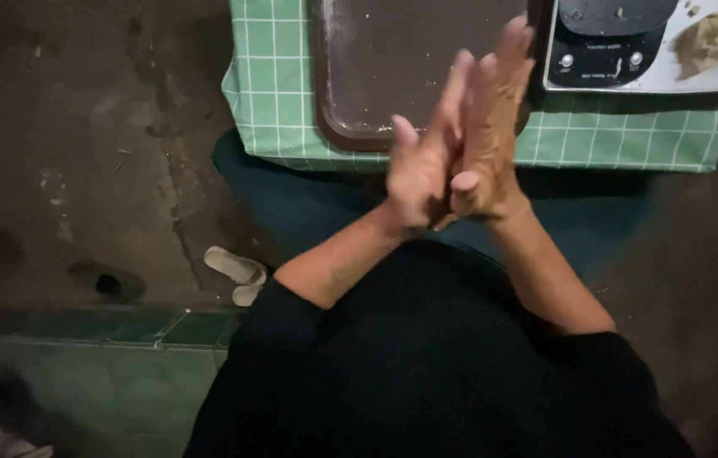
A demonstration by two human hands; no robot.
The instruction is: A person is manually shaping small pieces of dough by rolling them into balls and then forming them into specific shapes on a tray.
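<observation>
Where green checked cloth point(274, 93) covers table, brown tray point(393, 68), concrete floor point(79, 153)

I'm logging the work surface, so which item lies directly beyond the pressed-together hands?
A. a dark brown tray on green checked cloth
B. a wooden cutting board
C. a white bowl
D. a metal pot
A: beyond the left hand and right hand, a dark brown tray rests on the green checked cloth.

a kitchen scale point(631, 42) stood at the table's far right edge, its dark panel bearing small white labels beside two round buttons; any screen was out of view.
</observation>
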